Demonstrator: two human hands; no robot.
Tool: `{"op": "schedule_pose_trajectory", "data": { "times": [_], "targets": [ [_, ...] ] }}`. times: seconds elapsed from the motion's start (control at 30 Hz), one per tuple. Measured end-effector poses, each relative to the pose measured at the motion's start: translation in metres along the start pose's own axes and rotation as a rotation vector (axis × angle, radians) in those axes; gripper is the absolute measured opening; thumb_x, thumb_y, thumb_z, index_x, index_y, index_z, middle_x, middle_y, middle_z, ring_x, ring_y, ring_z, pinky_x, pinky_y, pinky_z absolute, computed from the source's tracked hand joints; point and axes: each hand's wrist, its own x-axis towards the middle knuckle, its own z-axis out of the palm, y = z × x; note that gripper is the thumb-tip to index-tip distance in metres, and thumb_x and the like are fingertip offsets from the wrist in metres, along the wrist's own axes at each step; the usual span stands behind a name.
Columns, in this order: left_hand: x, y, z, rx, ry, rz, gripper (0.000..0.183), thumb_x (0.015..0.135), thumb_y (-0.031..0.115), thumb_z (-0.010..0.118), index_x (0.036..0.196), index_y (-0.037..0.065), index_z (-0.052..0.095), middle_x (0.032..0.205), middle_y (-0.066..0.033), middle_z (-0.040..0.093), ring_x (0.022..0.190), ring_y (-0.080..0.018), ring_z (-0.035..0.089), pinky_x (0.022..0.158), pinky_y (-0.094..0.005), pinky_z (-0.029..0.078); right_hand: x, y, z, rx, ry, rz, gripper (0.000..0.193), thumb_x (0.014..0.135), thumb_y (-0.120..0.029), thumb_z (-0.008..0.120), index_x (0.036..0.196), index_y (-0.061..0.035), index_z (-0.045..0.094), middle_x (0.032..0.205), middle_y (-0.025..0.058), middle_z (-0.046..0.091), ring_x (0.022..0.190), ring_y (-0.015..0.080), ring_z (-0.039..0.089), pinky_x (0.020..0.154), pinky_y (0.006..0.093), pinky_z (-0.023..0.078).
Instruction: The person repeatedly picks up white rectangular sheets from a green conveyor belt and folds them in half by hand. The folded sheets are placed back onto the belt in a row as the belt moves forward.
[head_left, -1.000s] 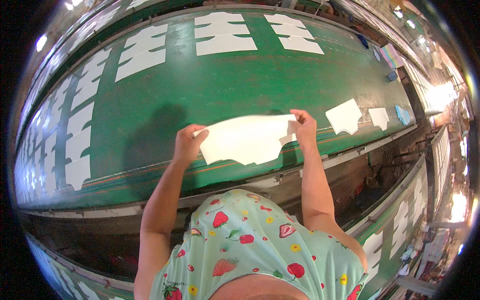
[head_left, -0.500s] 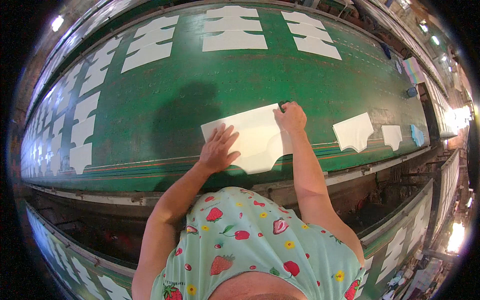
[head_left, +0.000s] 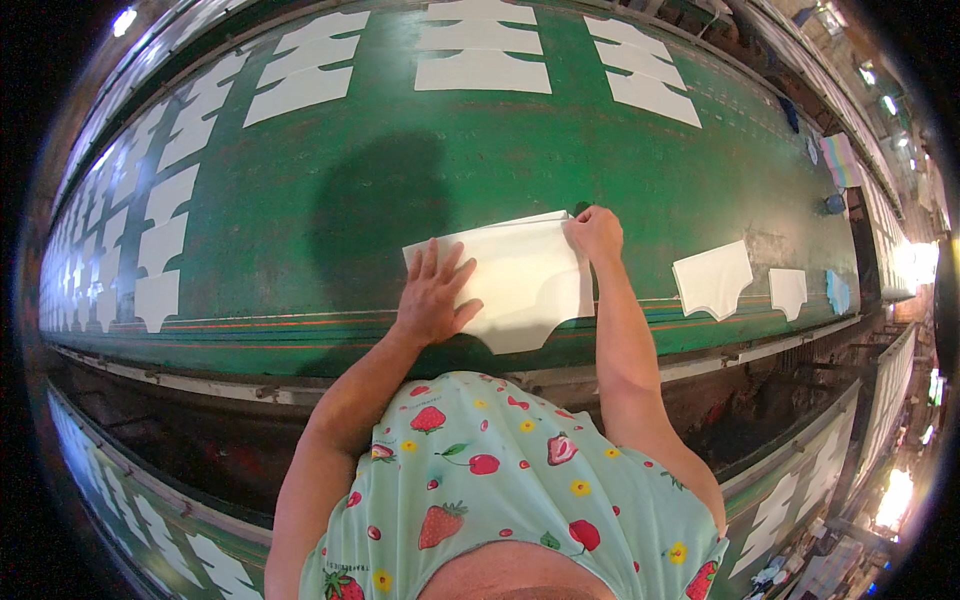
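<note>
In front of me on the green table lies a small stack of white cut fabric pieces (head_left: 525,285), shaped like briefs, with curved cut-outs on the near side. My left hand (head_left: 435,297) rests flat on the stack's left part, fingers spread. At the far right corner my right hand (head_left: 597,236) has its thumb and fingers closed on the edge of the fabric. Along the far edge the layers show slightly apart. A small dark patch beside the right fingertips cannot be made out.
The long green table (head_left: 560,160) bears rows of white fabric pieces (head_left: 482,70) at the far side and left. To the right lie another white stack (head_left: 712,280), a smaller white piece (head_left: 788,291) and a blue cloth (head_left: 837,291). A metal rail (head_left: 220,387) borders the near edge.
My right hand has shifted slightly right with the fabric corner, and the layers at the far edge have come apart. My left hand has stayed flat on the stack. The view has shifted slightly.
</note>
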Motion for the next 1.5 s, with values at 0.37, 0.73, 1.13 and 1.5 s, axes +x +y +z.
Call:
{"op": "schedule_pose_trajectory", "data": {
  "times": [0.37, 0.73, 1.13, 1.5],
  "targets": [
    [0.006, -0.005, 0.008, -0.309, -0.009, -0.357, 0.098, 0.099, 0.057, 0.07, 0.173, 0.006, 0.031, 0.18, -0.0194, 0.03, 0.168, -0.0413, 0.022, 0.137, -0.0555, 0.016, -0.081, -0.021, -0.046, 0.89, -0.194, -0.391, 0.016, 0.085, -0.002, 0.077, 0.083, -0.0082, 0.062, 0.076, -0.0042, 0.057, 0.073, 0.0061, 0.052, 0.067, 0.0253, 0.043],
    [-0.065, -0.075, -0.063, -0.466, 0.165, -0.154, 0.021, 0.084, 0.006, 0.083, 0.104, 0.011, 0.082, 0.102, -0.0099, 0.079, 0.103, -0.0331, 0.075, 0.097, -0.0474, 0.057, -0.172, -0.077, -0.049, 1.303, -0.906, -0.621, 0.025, 0.084, -0.004, 0.09, 0.088, -0.0084, 0.066, 0.082, 0.0114, 0.074, 0.081, 0.024, 0.072, 0.078, 0.0402, 0.058],
    [-0.261, -0.174, -0.222, -0.552, 0.455, -0.809, 0.011, 0.099, 0.008, 0.08, 0.108, 0.003, 0.083, 0.093, -0.0027, 0.079, 0.093, -0.0104, 0.071, 0.082, -0.028, 0.057, -0.235, -0.161, 0.058, 0.865, -1.115, -0.493, 0.015, 0.091, 0.005, 0.078, 0.095, -0.0053, 0.067, 0.096, 0.0055, 0.075, 0.089, 0.015, 0.07, 0.083, 0.0311, 0.056],
    [-0.296, -0.358, -0.237, -0.301, 0.557, -0.772, 0.022, 0.1, 0.021, 0.081, 0.107, 0.0, 0.079, 0.092, -0.0092, 0.078, 0.084, -0.014, 0.072, 0.078, -0.0316, 0.057, -0.268, -0.318, 0.184, 0.599, -0.294, -0.541, 0.022, 0.095, 0.0, 0.075, 0.115, -0.0033, 0.083, 0.095, 0.0022, 0.07, 0.081, 0.0111, 0.062, 0.074, 0.0287, 0.051]
  ]
}}
